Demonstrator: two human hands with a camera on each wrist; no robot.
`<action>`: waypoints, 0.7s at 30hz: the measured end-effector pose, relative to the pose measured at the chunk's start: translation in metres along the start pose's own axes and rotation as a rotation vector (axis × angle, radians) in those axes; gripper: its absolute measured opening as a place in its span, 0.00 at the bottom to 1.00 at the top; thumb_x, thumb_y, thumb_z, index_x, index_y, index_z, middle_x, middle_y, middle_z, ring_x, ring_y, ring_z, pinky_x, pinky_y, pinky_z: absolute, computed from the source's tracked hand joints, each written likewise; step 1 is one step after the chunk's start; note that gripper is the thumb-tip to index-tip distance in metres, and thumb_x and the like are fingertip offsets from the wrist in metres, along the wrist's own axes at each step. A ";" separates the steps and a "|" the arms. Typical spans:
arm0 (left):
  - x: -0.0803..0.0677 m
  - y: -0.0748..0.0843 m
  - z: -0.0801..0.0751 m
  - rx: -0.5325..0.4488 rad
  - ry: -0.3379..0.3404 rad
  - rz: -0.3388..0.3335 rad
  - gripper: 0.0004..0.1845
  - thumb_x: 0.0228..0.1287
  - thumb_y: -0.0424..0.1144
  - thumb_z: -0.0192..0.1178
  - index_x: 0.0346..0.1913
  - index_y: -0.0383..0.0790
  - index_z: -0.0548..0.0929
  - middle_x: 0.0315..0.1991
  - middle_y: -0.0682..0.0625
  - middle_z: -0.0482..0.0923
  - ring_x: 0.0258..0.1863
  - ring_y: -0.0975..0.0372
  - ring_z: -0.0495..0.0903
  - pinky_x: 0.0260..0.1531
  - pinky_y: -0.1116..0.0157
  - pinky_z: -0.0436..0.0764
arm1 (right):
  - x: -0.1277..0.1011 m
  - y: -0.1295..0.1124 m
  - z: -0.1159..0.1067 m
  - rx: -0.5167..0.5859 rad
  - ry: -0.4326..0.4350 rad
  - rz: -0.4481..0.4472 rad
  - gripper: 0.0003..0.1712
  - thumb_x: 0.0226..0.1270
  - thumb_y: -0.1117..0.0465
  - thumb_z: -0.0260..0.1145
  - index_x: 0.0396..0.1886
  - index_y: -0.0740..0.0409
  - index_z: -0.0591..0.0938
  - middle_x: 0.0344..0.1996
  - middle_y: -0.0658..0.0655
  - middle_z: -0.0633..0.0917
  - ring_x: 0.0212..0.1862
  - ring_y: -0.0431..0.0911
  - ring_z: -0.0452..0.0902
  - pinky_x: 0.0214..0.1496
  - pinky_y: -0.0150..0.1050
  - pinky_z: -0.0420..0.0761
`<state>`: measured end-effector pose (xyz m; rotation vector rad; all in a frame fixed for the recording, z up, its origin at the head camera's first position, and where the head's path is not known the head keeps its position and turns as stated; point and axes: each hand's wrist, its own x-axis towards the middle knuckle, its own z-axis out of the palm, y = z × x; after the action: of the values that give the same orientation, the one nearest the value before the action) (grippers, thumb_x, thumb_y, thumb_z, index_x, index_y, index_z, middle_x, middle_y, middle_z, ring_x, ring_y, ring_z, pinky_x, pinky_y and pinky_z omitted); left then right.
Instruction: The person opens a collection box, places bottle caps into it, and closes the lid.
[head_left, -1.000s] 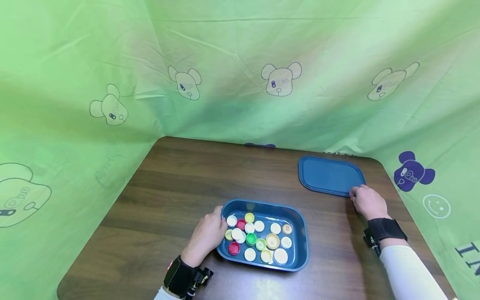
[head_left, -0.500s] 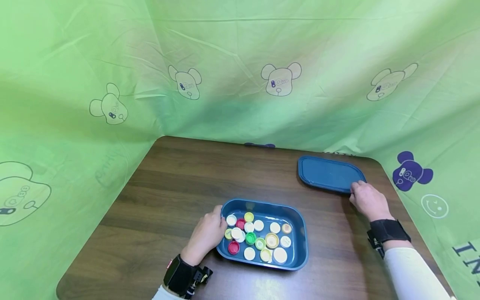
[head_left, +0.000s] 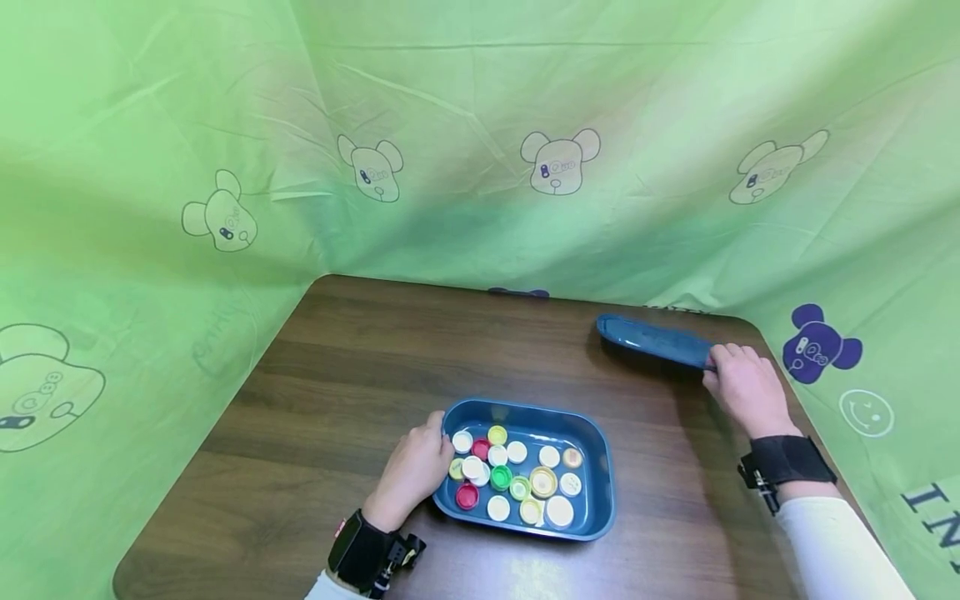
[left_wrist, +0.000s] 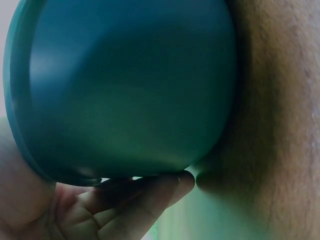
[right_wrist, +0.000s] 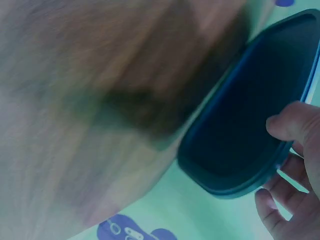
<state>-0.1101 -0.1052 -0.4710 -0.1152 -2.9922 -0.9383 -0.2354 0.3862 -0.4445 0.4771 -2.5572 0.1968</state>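
Observation:
A blue rectangular container [head_left: 582, 522] stands on the table, with several bottle caps [head_left: 543, 482] in white, yellow, red and green lying inside. At its left end my left hand [head_left: 415, 467] holds the rim. In the left wrist view, fingers [left_wrist: 145, 200] lie along the outer wall of the container [left_wrist: 130, 100]; the thumb is hidden there. Farther back on the right, my right hand [head_left: 750, 392] pinches the near right end of a blue lid [head_left: 652, 337], which is tilted up off the table. The right wrist view has the thumb [right_wrist: 287, 125] over the lid's underside [right_wrist: 235, 125].
The brown wooden table [head_left: 337, 375] has rounded far corners. A green curtain [head_left: 465, 100] printed with bear heads hangs close behind it and along both sides. The lid is near the table's far right corner.
My right hand has taken the lid's right end and raised it, so the lid went from lying flat to tilted. The left hand and the container have stayed in place.

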 end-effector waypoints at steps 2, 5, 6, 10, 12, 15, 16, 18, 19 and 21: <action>0.000 0.000 0.000 0.002 0.001 -0.001 0.23 0.70 0.34 0.59 0.63 0.24 0.73 0.45 0.32 0.84 0.34 0.54 0.85 0.36 0.52 0.87 | 0.004 -0.002 -0.004 0.024 0.006 0.017 0.11 0.50 0.71 0.70 0.30 0.62 0.75 0.26 0.63 0.80 0.32 0.64 0.75 0.31 0.61 0.72; -0.001 -0.001 0.001 0.001 0.002 -0.003 0.22 0.70 0.34 0.59 0.63 0.24 0.73 0.44 0.33 0.84 0.34 0.54 0.85 0.35 0.52 0.87 | 0.010 -0.004 -0.009 0.063 0.005 0.059 0.11 0.55 0.72 0.69 0.35 0.64 0.76 0.29 0.65 0.81 0.32 0.65 0.77 0.32 0.62 0.74; -0.001 -0.001 0.001 0.000 0.003 -0.004 0.22 0.70 0.34 0.59 0.63 0.24 0.73 0.44 0.33 0.84 0.33 0.55 0.85 0.35 0.53 0.87 | 0.013 -0.005 -0.011 0.073 0.002 0.077 0.10 0.57 0.72 0.69 0.37 0.64 0.76 0.30 0.66 0.81 0.33 0.66 0.77 0.32 0.62 0.73; -0.001 -0.002 0.000 -0.005 0.003 -0.012 0.22 0.71 0.34 0.59 0.63 0.25 0.73 0.44 0.34 0.84 0.31 0.57 0.84 0.33 0.55 0.87 | 0.021 -0.009 -0.019 0.100 0.010 0.127 0.08 0.65 0.71 0.66 0.42 0.66 0.77 0.34 0.69 0.81 0.37 0.68 0.77 0.37 0.63 0.72; -0.001 -0.002 0.000 -0.008 0.001 -0.015 0.23 0.71 0.34 0.58 0.63 0.25 0.73 0.45 0.33 0.84 0.32 0.57 0.84 0.34 0.55 0.87 | 0.025 -0.013 -0.025 0.108 0.019 0.146 0.08 0.67 0.71 0.65 0.43 0.67 0.77 0.36 0.70 0.82 0.39 0.69 0.77 0.40 0.64 0.72; -0.001 -0.001 0.000 -0.013 -0.006 -0.019 0.23 0.72 0.35 0.58 0.64 0.25 0.72 0.46 0.33 0.84 0.33 0.56 0.85 0.36 0.54 0.87 | 0.029 -0.024 -0.037 0.124 0.042 0.161 0.09 0.68 0.70 0.64 0.46 0.68 0.78 0.38 0.72 0.82 0.41 0.70 0.76 0.43 0.66 0.72; -0.001 -0.001 0.000 -0.015 -0.007 -0.017 0.23 0.72 0.35 0.58 0.64 0.25 0.72 0.46 0.33 0.84 0.34 0.56 0.85 0.36 0.53 0.87 | 0.030 -0.029 -0.041 0.134 0.054 0.161 0.10 0.68 0.70 0.64 0.47 0.69 0.78 0.39 0.73 0.82 0.42 0.70 0.76 0.44 0.66 0.72; -0.001 -0.001 0.000 -0.017 -0.006 -0.011 0.22 0.72 0.34 0.58 0.63 0.24 0.72 0.46 0.32 0.84 0.34 0.54 0.86 0.36 0.53 0.87 | 0.031 -0.041 -0.051 0.153 0.092 0.153 0.11 0.69 0.70 0.64 0.49 0.69 0.78 0.41 0.73 0.82 0.44 0.70 0.75 0.47 0.66 0.72; -0.001 -0.001 0.000 -0.017 -0.005 -0.011 0.22 0.72 0.34 0.58 0.63 0.24 0.72 0.46 0.32 0.84 0.35 0.54 0.86 0.37 0.52 0.87 | 0.031 -0.047 -0.057 0.164 0.119 0.144 0.11 0.69 0.70 0.64 0.50 0.70 0.78 0.42 0.73 0.82 0.45 0.70 0.75 0.48 0.65 0.72; -0.001 -0.001 0.000 -0.019 -0.001 -0.009 0.22 0.72 0.34 0.58 0.63 0.24 0.73 0.47 0.32 0.84 0.37 0.52 0.87 0.38 0.51 0.87 | 0.033 -0.060 -0.068 0.184 0.180 0.115 0.12 0.70 0.71 0.64 0.51 0.70 0.78 0.43 0.73 0.82 0.46 0.69 0.75 0.50 0.63 0.71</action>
<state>-0.1090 -0.1061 -0.4714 -0.1022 -2.9871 -0.9686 -0.2073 0.3361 -0.3669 0.3621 -2.4022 0.4973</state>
